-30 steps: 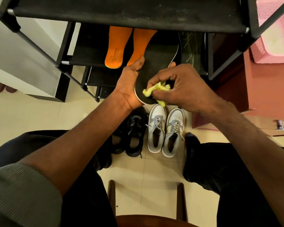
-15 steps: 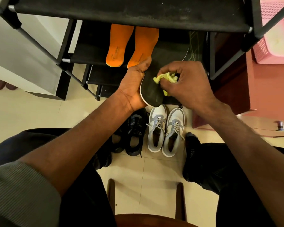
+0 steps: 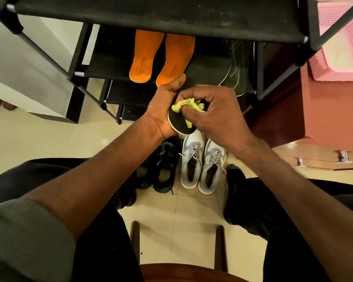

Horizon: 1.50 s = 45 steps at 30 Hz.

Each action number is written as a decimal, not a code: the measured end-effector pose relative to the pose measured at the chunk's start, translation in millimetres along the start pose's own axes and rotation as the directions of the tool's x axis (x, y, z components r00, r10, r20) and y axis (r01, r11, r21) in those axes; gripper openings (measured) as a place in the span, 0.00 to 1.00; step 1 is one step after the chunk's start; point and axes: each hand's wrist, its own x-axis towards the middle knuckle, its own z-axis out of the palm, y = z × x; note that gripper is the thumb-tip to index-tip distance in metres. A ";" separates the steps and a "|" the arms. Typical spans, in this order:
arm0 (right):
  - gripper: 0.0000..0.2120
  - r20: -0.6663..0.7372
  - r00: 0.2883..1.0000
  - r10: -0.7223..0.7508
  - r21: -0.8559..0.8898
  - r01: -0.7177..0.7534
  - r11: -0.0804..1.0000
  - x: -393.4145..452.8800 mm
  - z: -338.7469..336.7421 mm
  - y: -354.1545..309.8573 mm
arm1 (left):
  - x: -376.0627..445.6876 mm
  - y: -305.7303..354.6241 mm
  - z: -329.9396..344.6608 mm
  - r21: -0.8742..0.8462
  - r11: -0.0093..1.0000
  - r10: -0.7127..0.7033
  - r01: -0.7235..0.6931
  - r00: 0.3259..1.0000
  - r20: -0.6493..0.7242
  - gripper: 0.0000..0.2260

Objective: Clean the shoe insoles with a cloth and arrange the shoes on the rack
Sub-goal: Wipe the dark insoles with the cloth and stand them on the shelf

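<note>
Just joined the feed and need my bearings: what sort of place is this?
Probably a home entryway or shoe corner: a black shoe rack holding orange insoles, grey sneakers and black shoes on a tiled floor.

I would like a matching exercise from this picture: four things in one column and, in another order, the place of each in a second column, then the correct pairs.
Things
1. pair of orange foam insoles
2. crumpled yellow cloth
3. pair of grey and white lace-up sneakers
4. black insole with white edge

Places
A. on the tiled floor, beside the black shoes
B. gripped by the left hand
C. lying on a shelf of the black rack
D. pinched in the right hand

Pairs: 1-C, 2-D, 3-A, 4-B
</note>
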 end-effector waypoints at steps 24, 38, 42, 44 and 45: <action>0.07 0.279 0.954 0.111 0.007 -0.118 0.993 0.8 -19.0 3.1 | 8.4 8.4 -8.7 -0.092 0.979 0.171 -0.181 0.980 -0.104 0.24; 0.07 -0.205 0.963 0.174 -0.168 -0.210 0.963 2.8 -18.6 13.6 | 5.4 -12.1 6.6 0.098 0.993 0.065 -0.059 0.996 -0.063 0.20; 0.06 0.071 0.992 0.106 0.044 -0.109 0.993 -9.6 -1.0 -4.7 | 8.1 -0.6 -7.1 -0.084 0.982 0.159 -0.169 0.981 -0.108 0.24; 0.06 0.147 0.984 0.101 0.036 -0.107 0.994 -7.7 -3.3 -5.4 | 8.9 1.3 -9.7 -0.121 0.975 0.175 -0.185 0.981 -0.086 0.26; 0.06 0.136 0.985 0.107 -0.004 -0.108 0.994 -5.4 -6.2 -3.2 | 9.7 0.4 -9.0 -0.114 0.978 0.166 -0.176 0.982 -0.089 0.26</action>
